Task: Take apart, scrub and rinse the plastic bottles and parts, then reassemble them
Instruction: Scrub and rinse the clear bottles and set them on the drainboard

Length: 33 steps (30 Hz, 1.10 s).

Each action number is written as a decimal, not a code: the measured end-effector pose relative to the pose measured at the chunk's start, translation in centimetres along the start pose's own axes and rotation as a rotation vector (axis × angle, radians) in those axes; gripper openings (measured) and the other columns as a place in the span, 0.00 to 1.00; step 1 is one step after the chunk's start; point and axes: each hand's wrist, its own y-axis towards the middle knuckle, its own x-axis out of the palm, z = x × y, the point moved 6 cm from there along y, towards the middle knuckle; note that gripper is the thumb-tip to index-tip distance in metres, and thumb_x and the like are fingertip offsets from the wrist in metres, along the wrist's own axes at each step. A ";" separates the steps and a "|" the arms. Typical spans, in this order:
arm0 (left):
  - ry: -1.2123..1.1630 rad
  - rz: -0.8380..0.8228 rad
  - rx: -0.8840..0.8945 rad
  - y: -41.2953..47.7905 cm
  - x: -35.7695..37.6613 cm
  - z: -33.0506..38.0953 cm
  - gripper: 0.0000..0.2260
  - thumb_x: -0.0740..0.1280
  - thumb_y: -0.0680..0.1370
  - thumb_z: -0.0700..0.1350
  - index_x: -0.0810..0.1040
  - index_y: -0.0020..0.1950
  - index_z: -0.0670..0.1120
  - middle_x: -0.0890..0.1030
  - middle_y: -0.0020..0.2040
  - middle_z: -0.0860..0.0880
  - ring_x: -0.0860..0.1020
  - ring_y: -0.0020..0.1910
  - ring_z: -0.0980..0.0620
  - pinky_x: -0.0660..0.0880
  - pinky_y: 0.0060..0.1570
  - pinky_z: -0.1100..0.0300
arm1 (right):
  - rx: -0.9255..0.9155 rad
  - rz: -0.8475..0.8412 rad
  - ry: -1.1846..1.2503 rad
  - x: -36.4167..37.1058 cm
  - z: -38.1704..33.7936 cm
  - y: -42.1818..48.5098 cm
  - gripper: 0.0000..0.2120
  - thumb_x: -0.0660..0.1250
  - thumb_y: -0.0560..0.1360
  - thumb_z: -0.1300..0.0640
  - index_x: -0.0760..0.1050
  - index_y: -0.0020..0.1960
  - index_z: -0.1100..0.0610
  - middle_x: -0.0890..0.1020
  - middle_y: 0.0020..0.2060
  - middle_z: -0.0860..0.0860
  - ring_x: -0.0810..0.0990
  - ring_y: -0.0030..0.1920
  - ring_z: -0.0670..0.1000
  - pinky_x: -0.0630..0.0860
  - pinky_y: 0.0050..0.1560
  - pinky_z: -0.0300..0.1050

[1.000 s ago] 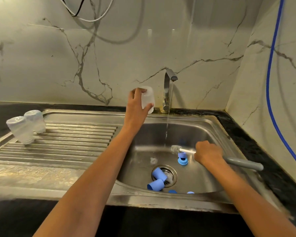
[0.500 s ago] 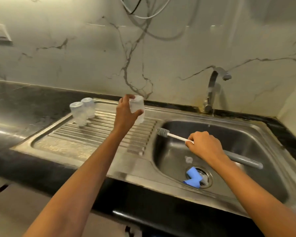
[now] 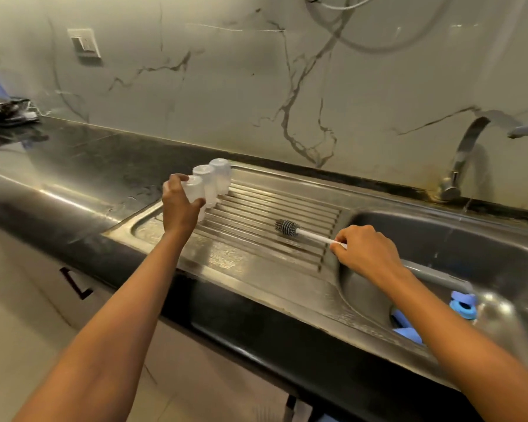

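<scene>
The black front edge of the countertop [image 3: 287, 339] runs from 9 o'clock down to 5 o'clock, and both forearms cross it. At 4 o'clock, low in the sink basin [image 3: 485, 248], lie blue plastic parts [image 3: 463, 306], partly hidden by the right forearm.

The right hand [image 3: 367, 251] sits over the rim between the basin and the drainboard [image 3: 256, 260]. Its fingers are curled round the white shaft of a bottle brush [image 3: 313, 236]. The grey bristle head [image 3: 287, 228] points to 9 o'clock, low over the ribs, and the grey handle trails back over the basin.

Between brush head and left hand the ribbed drainboard is bare, as is its flat near strip.

The left hand [image 3: 179, 205], at 10 o'clock from the brush, grips a clear bottle [image 3: 194, 189] near the drainboard's far left corner, thumb on one side and fingers on the other. Whether its lower end rests on the ribs cannot be told. Just beyond it, toward 1 o'clock, two more clear bottles [image 3: 207, 181] stand upside down in a tight row, close to the raised back rim.

Dark counter stretches away to 9 o'clock. The faucet [image 3: 470, 147] rises at 2 o'clock against the marble wall [image 3: 256, 86].
</scene>
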 end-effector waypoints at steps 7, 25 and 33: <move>0.005 0.009 0.015 0.2 -0.1 -1.1 0.25 0.74 0.72 0.37 0.67 0.66 0.41 0.70 0.65 0.38 0.73 0.62 0.41 0.73 0.59 0.52 | -0.009 -0.001 -0.004 -0.1 -0.5 0.5 0.11 0.63 0.78 0.48 0.80 0.52 0.53 0.81 0.42 0.51 0.79 0.42 0.53 0.78 0.46 0.50; 0.056 0.090 0.066 0.1 0.1 -0.4 0.34 0.76 0.71 0.44 0.63 0.71 0.42 0.58 0.75 0.39 0.60 0.73 0.40 0.67 0.68 0.47 | 0.030 0.009 -0.007 -0.4 1.2 -0.3 0.10 0.64 0.78 0.48 0.80 0.48 0.52 0.78 0.35 0.49 0.77 0.36 0.50 0.74 0.38 0.44; -0.015 -0.068 0.318 -4.0 5.9 8.5 0.28 0.75 0.73 0.44 0.67 0.68 0.41 0.66 0.71 0.39 0.65 0.70 0.41 0.66 0.67 0.52 | 0.135 0.028 0.009 -2.2 5.6 -2.3 0.08 0.64 0.77 0.51 0.80 0.49 0.52 0.80 0.37 0.50 0.78 0.38 0.51 0.74 0.38 0.44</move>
